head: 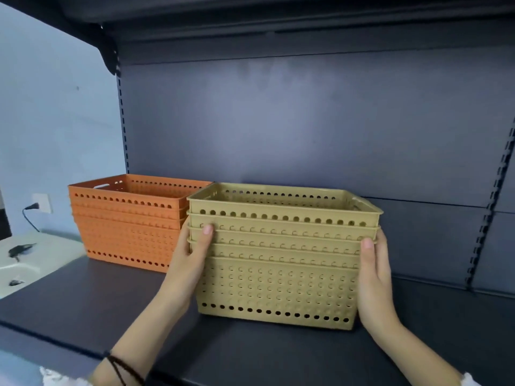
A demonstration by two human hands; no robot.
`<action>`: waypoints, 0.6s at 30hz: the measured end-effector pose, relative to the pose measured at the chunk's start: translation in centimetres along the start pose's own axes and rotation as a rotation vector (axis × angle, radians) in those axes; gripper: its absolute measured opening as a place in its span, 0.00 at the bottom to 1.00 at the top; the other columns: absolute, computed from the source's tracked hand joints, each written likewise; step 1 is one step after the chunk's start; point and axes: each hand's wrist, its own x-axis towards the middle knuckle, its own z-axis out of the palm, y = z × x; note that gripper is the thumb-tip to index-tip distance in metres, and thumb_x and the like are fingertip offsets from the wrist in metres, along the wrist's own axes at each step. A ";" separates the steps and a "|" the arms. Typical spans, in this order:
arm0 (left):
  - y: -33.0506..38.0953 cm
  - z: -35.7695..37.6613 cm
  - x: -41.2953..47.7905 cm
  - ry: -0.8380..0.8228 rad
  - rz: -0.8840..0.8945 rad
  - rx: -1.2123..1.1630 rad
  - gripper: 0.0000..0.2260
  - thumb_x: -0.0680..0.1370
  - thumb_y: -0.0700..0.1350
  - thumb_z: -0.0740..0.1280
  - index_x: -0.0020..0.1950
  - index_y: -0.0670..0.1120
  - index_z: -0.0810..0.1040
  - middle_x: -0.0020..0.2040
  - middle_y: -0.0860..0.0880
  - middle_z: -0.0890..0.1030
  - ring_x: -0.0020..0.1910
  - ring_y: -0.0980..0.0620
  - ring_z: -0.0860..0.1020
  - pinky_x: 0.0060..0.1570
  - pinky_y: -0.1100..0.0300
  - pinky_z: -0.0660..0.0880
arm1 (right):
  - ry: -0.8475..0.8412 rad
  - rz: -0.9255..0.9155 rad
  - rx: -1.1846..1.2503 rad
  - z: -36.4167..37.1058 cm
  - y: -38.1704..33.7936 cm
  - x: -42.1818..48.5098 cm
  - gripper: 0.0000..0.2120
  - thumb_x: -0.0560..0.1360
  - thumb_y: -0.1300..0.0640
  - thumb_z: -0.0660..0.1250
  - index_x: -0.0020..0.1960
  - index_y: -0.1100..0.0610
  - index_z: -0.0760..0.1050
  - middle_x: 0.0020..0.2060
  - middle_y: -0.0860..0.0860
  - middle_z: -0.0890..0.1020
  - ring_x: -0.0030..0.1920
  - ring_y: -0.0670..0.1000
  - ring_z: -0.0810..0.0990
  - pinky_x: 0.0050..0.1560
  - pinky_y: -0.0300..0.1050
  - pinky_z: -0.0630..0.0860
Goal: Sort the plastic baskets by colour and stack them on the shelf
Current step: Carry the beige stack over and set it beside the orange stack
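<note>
Left hand (192,246) and right hand (374,263) pressed flat against the nested tan perforated plastic baskets (278,263); uneven sliding risked striking the orange perforated basket stack (128,218) at nine o'clock.

Legible text, labels, brands, numbers, signs: none. Basket walls, shelf surfaces and the wall beside the shelf carry no readable markings.
</note>
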 end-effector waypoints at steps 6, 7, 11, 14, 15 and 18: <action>-2.1 -2.4 2.5 -0.233 0.060 0.082 0.34 0.70 0.44 0.71 0.73 0.56 0.61 0.53 0.69 0.81 0.54 0.69 0.78 0.45 0.75 0.74 | 0.019 0.002 -0.121 1.2 2.1 1.4 0.26 0.77 0.41 0.51 0.73 0.46 0.60 0.61 0.38 0.74 0.56 0.29 0.73 0.48 0.21 0.68; -2.3 -2.7 3.0 -0.249 0.068 0.096 0.35 0.69 0.44 0.71 0.73 0.56 0.60 0.54 0.69 0.80 0.55 0.68 0.78 0.46 0.75 0.74 | 0.031 0.001 -0.134 1.5 2.3 1.6 0.26 0.77 0.41 0.50 0.73 0.47 0.60 0.62 0.40 0.74 0.58 0.32 0.73 0.50 0.22 0.68; -3.9 -3.7 5.4 -0.220 0.094 0.169 0.41 0.69 0.55 0.75 0.77 0.58 0.56 0.62 0.66 0.78 0.63 0.65 0.75 0.61 0.63 0.72 | 0.035 0.001 -0.182 3.1 2.8 2.3 0.26 0.78 0.41 0.50 0.74 0.47 0.59 0.63 0.42 0.74 0.60 0.33 0.73 0.53 0.27 0.68; -5.0 -3.8 6.6 -0.138 0.099 0.183 0.38 0.71 0.59 0.70 0.77 0.60 0.56 0.67 0.65 0.73 0.65 0.68 0.71 0.68 0.52 0.68 | 0.061 -0.025 -0.210 4.8 3.1 2.3 0.32 0.75 0.33 0.51 0.74 0.48 0.59 0.63 0.41 0.75 0.59 0.33 0.74 0.54 0.29 0.69; -5.2 -3.6 6.8 -0.122 0.114 0.189 0.36 0.73 0.56 0.70 0.77 0.59 0.55 0.67 0.67 0.71 0.63 0.73 0.69 0.69 0.54 0.67 | 0.086 -0.035 -0.227 5.3 3.2 2.2 0.33 0.75 0.32 0.52 0.74 0.49 0.59 0.62 0.41 0.75 0.58 0.33 0.74 0.53 0.27 0.69; -5.7 -3.2 6.7 -0.113 0.164 0.214 0.34 0.78 0.47 0.66 0.79 0.56 0.51 0.64 0.72 0.65 0.57 0.84 0.65 0.64 0.70 0.63 | 0.126 -0.038 -0.252 6.0 2.9 2.0 0.27 0.78 0.42 0.51 0.73 0.54 0.61 0.58 0.39 0.75 0.53 0.28 0.74 0.49 0.21 0.68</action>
